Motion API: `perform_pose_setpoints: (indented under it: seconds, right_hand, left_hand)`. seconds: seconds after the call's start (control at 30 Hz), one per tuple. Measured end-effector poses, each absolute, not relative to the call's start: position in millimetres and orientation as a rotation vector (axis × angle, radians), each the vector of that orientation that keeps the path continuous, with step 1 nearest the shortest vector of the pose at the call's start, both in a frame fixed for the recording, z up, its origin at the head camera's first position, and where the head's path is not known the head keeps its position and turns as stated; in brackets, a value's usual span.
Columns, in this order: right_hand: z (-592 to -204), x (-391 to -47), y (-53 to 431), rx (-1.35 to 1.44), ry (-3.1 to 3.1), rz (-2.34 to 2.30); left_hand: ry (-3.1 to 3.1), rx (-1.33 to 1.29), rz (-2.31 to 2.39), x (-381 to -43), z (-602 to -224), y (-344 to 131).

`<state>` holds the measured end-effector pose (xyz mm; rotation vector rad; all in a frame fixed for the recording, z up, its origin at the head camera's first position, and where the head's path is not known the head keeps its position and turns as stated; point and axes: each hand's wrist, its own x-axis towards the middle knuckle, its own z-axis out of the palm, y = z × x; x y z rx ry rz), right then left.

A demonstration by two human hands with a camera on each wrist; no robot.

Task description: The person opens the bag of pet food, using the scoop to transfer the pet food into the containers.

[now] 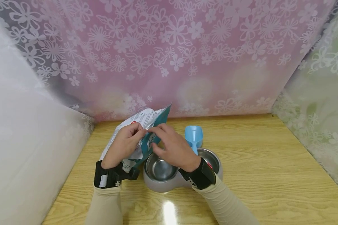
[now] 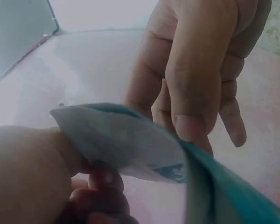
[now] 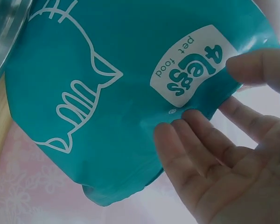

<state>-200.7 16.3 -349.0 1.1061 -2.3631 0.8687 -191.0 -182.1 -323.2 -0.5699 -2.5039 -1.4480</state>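
A teal and white pet food bag leans toward the double pet bowl, its printed front filling much of the right wrist view. My left hand pinches the bag's upper edge between thumb and curled fingers. Across from it, my right hand has its thumb on the teal front and its index finger behind the edge. In the right wrist view, the other fingertips lie against the front panel. Between both hands the bag's edge bows out in the left wrist view. The bag's lower part is partly hidden by my left wrist.
A light blue scoop lies behind the bowl, its handle toward the right-hand metal dish. My right forearm passes over the bowl. The wooden table meets a pink floral curtain at the back, with pale sheets at both sides.
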Motion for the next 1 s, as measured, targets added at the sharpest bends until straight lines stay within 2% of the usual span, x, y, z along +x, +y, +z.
perform_pose_setpoints:
  seconds: [0.5, 0.73, 1.0]
  right_hand:
    - [-348, -207, 18, 1.031, -2.248, 0.848]
    - [-348, -208, 20, 1.056, -2.265, 0.916]
    - [-349, -207, 19, 1.08, -2.288, 0.952]
  left_hand:
    - [-2.604, -0.603, -1.335, -190, -323, -166]
    - [-2.691, -0.541, -1.314, -193, -326, -165]
    - [-2.613, -0.617, -1.388, -196, -328, -167]
